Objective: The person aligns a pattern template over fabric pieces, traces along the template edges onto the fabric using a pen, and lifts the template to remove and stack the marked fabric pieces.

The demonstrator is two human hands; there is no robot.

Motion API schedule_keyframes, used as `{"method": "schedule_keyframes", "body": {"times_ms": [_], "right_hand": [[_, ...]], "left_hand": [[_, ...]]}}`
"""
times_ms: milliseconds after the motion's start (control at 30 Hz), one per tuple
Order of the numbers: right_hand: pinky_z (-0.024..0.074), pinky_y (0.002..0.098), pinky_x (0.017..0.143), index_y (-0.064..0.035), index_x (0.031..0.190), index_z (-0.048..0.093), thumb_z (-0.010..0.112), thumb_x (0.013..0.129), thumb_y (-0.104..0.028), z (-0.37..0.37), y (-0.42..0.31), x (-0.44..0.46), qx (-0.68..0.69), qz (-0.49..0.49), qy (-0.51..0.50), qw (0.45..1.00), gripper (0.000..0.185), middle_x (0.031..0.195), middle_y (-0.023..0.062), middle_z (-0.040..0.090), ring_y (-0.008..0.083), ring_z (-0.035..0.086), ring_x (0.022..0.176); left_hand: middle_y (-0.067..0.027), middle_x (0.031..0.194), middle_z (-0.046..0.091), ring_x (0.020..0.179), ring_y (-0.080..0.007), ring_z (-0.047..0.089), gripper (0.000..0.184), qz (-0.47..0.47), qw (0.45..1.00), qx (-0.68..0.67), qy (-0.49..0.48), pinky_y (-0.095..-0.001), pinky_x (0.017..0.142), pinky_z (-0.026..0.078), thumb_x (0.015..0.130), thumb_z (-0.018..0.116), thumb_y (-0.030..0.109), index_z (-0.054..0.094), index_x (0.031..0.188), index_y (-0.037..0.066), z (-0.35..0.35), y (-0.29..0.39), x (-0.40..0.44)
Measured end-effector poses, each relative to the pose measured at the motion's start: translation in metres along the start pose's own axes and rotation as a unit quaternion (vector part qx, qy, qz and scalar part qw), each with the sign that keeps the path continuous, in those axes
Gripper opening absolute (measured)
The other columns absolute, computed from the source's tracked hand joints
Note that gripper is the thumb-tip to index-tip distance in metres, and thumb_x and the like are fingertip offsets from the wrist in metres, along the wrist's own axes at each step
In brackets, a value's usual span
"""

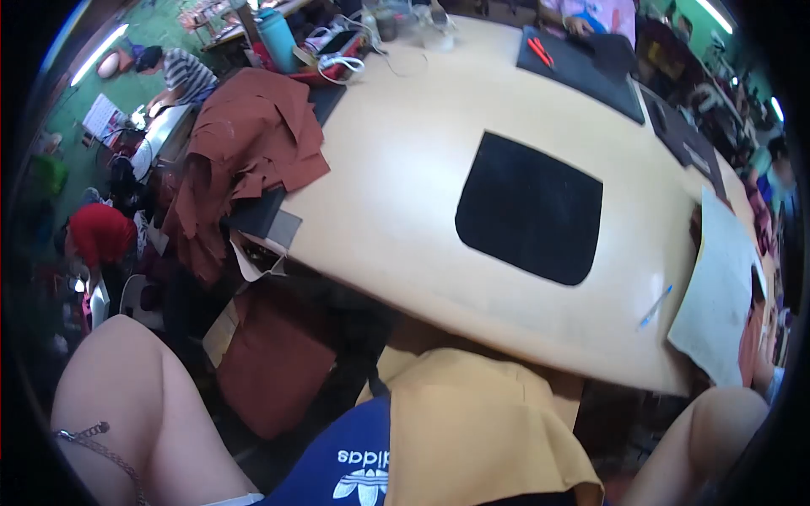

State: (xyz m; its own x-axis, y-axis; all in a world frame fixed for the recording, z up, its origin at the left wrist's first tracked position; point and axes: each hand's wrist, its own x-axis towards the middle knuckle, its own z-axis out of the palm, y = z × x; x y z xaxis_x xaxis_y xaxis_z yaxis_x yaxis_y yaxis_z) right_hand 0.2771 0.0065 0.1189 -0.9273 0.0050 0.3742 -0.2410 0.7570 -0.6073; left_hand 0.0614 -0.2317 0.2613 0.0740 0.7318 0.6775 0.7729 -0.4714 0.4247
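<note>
Neither of my hands shows; they are beyond the frame's edge. At the lower left my bent left arm (160,405) comes into view, with a chain bracelet (101,458) around it. My bent right arm (704,438) is at the lower right, beside the table's near edge. Between the arms, a tan sheet of material (481,422) covers part of my blue shirt (337,460). In front of me, a black panel (536,211) with two rounded corners lies flat on the pale table (396,169). A blue pen (656,307) rests nearer the right end.
Reddish-brown cut pieces (245,135) are heaped at the table's left; another brown piece (274,363) is below. A pale grey sheet (717,287) overhangs the right end. Red-handled cutters (540,52) lie on a dark mat (582,76) at the back. Other people sit around.
</note>
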Motion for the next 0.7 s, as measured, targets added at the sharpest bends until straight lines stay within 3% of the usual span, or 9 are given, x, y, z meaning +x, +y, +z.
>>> {"method": "schedule_keyframes", "body": {"times_ms": [700], "right_hand": [[0.0292, 0.0451, 0.111, -0.0033, 0.129, 0.054, 0.041, 0.095, -0.041, -0.002, -0.027, 0.026, -0.059, -0.092, -0.023, 0.994, 0.052, 0.127, 0.0129, 0.056, 0.0224, 0.044, 0.127]], "left_hand": [[-0.0127, 0.115, 0.059, 0.107, -0.0248, 0.057, 0.040, 0.026, 0.997, 0.016, 0.065, -0.0374, 0.095, 0.044, 0.095, 0.055, 0.033, 0.051, 0.122, 0.004, -0.011, 0.027, -0.031]]}}
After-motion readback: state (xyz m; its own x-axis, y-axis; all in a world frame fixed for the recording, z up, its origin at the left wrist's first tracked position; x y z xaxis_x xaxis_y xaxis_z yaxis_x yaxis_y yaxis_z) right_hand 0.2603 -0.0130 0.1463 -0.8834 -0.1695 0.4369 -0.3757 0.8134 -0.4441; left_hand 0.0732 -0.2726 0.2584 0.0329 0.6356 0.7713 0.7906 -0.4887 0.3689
